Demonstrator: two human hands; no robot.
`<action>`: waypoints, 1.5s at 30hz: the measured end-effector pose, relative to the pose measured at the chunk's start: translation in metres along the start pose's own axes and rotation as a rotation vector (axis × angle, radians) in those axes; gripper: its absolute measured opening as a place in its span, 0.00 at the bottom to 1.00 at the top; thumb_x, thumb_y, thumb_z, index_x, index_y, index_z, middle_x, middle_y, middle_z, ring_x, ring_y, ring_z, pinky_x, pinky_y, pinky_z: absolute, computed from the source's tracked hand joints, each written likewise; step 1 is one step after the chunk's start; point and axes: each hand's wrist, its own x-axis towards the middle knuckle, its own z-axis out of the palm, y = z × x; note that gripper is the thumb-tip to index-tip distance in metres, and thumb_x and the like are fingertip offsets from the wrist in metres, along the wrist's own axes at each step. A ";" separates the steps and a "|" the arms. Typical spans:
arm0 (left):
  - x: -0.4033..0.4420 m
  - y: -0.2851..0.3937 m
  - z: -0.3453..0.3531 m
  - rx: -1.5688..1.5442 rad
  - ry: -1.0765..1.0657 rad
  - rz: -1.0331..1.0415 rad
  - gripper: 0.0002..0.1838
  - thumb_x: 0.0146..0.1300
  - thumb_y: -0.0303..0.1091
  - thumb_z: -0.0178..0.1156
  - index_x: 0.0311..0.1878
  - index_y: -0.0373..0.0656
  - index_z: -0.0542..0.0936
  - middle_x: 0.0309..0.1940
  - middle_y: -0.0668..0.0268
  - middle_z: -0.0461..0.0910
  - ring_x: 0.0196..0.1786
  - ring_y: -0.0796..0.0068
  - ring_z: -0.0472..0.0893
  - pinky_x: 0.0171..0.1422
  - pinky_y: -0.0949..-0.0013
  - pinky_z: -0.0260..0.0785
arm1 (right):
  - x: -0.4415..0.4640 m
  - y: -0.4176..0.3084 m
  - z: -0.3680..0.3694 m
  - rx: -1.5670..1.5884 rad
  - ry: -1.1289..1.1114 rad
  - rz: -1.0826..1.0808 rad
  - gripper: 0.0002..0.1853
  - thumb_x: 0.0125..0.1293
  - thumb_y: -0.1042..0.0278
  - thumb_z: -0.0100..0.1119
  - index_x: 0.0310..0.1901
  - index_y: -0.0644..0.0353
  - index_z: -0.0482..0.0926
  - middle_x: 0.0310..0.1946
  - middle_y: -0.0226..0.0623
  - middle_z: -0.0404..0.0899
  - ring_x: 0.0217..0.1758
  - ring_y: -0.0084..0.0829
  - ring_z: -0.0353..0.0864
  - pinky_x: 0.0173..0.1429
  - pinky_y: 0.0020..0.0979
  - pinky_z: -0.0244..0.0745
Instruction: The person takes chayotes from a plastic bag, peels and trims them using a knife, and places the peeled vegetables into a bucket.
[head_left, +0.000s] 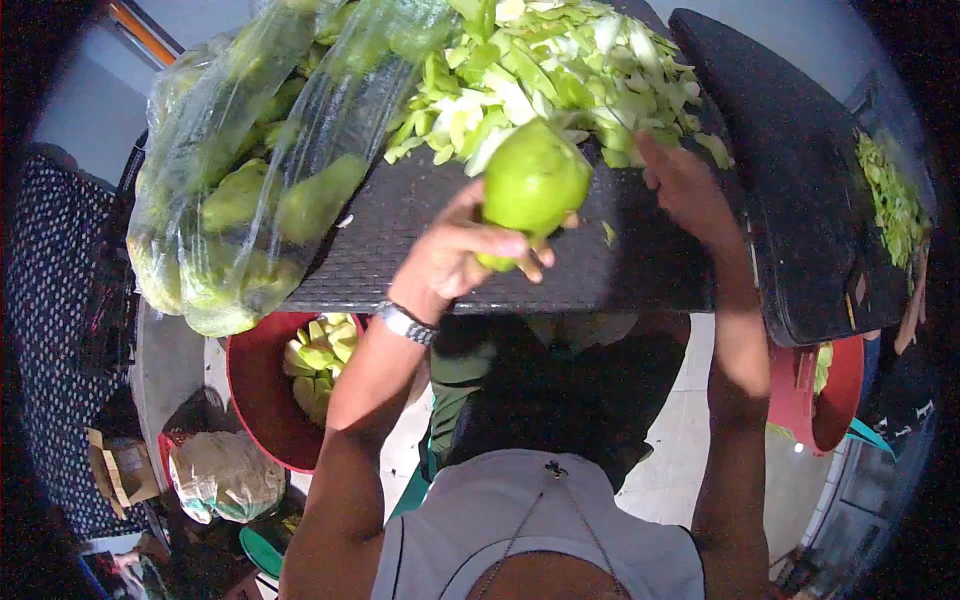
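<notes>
A large green fruit (pixel 535 180) is in my left hand (pixel 470 240), with the fingers wrapped round its lower side above the dark woven table (pixel 420 220). My right hand (pixel 685 190) is to the right of the fruit, apart from it, near the edge of the peel pile. Its fingers are bent together; what they hold is too small and blurred to name. Behind the fruit lies a heap of green and white peel strips (pixel 560 70). On the left of the table, a clear plastic bag (pixel 260 180) holds several green fruits.
Below the table's left edge stands a red tub (pixel 265 400) with pale peeled pieces (pixel 322 355). Another red tub (pixel 835 400) is at the lower right. A black board or chair (pixel 790 170) flanks the table. A filled sack (pixel 225 475) sits at the lower left.
</notes>
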 end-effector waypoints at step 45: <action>0.005 -0.012 0.012 0.719 0.411 0.062 0.48 0.37 0.17 0.74 0.68 0.42 0.67 0.51 0.66 0.78 0.56 0.71 0.78 0.65 0.66 0.71 | -0.032 -0.089 0.006 -0.118 -0.188 -0.286 0.33 0.72 0.34 0.55 0.39 0.67 0.81 0.22 0.43 0.77 0.29 0.37 0.80 0.43 0.40 0.74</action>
